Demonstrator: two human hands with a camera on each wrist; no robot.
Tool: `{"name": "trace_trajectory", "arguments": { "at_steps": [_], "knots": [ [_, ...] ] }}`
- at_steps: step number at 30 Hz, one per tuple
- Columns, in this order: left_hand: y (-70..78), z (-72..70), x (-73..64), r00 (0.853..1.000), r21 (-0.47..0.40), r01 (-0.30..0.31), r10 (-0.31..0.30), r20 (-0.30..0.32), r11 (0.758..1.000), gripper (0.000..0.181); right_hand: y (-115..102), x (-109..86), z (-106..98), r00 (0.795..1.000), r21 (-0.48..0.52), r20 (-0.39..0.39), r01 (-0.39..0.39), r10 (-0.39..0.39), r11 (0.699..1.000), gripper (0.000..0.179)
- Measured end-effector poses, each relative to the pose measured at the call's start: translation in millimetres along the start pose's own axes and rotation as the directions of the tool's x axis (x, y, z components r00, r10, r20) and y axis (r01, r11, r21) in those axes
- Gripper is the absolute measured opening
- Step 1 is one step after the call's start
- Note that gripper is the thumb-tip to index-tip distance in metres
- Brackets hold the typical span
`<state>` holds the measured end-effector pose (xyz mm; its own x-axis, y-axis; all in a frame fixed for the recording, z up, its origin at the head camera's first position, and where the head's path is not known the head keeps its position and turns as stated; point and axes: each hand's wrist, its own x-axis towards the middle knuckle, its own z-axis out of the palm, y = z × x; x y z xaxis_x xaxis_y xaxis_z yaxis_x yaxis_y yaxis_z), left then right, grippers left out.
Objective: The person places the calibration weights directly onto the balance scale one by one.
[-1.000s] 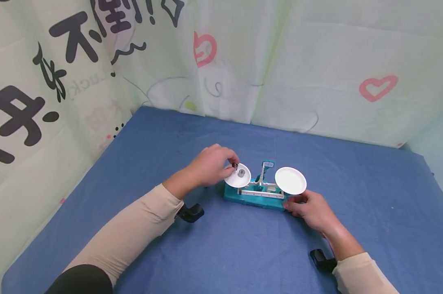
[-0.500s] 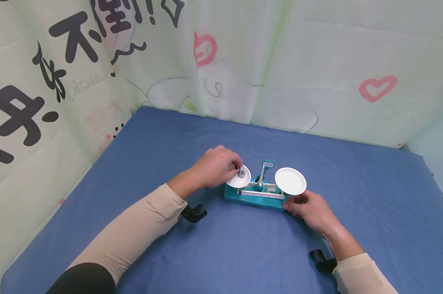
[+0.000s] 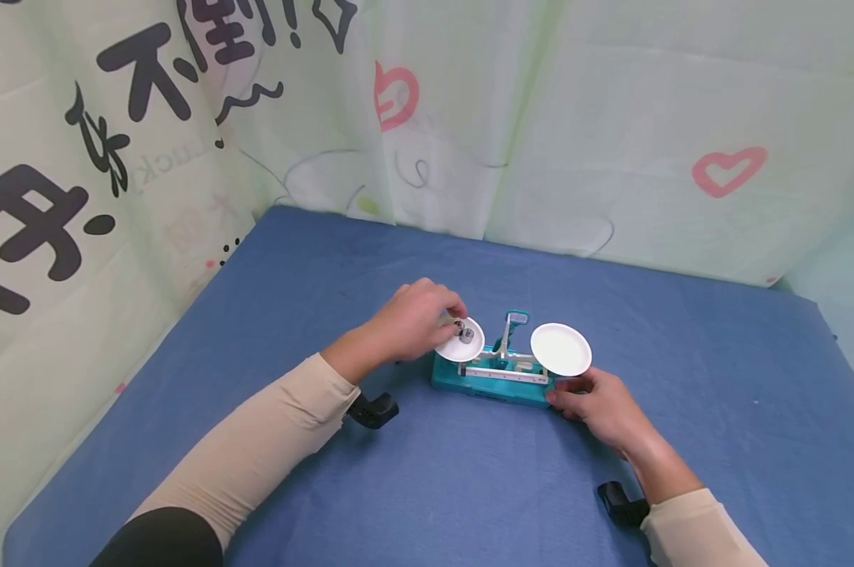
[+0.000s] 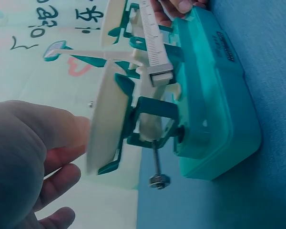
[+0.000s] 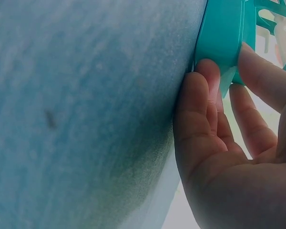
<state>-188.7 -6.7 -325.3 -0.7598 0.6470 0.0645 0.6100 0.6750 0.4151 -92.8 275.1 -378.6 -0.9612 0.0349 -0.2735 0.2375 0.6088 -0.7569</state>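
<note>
A teal balance scale (image 3: 496,386) stands on the blue table with two white pans. On the left pan (image 3: 453,353) sits a small metal weight (image 3: 467,336). My left hand (image 3: 419,319) reaches over that pan's rim and pinches a second small metal weight (image 3: 459,326) close beside the first; its fingers partly hide it. In the left wrist view the thumb lies at the pan's edge, and a small metal knob (image 4: 90,104) shows past the pan. My right hand (image 3: 600,402) grips the right end of the teal base (image 5: 221,36), thumb on one side and fingers on the other. The right pan (image 3: 561,350) bears nothing.
Blue cloth (image 3: 483,480) covers the table around the scale. Behind and to the left hangs a pale printed curtain (image 3: 611,118). A threaded rod with a nut (image 4: 159,181) sticks out from the left end of the beam. Black wrist devices (image 3: 373,411) sit under the forearms.
My left hand has shifted slightly right over the left pan, bringing the second weight down close to the first. The right hand and the scale's base have stayed put.
</note>
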Motion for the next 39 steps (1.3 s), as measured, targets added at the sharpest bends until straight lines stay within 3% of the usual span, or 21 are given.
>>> {"name": "trace_trajectory", "arguments": {
  "at_steps": [9,21,30,39],
  "knots": [
    [-7.6,-11.6,-7.6,0.999,-0.031,0.0,-0.001,-0.048,1.0,0.024,-0.9,0.5,-0.5,1.0,-0.007,0.0,-0.001,0.001,1.0,0.039],
    [-30.9,-12.4,-23.3,0.994,-0.085,0.025,-0.033,-0.102,0.996,0.023,0.4,0.5,-0.2,1.0,-0.005,-0.006,0.002,-0.002,1.0,0.039],
    [-50.3,1.7,-29.8,0.997,-0.063,0.074,-0.074,-0.007,0.995,0.026,0.4,0.4,-0.6,1.0,-0.014,-0.005,0.001,-0.001,1.0,0.036],
    [-66.0,18.4,-32.3,0.988,-0.016,0.104,-0.102,0.115,0.994,0.023,0.1,-0.4,-0.5,1.0,-0.006,-0.001,0.005,-0.005,1.0,0.035]
  ]
}}
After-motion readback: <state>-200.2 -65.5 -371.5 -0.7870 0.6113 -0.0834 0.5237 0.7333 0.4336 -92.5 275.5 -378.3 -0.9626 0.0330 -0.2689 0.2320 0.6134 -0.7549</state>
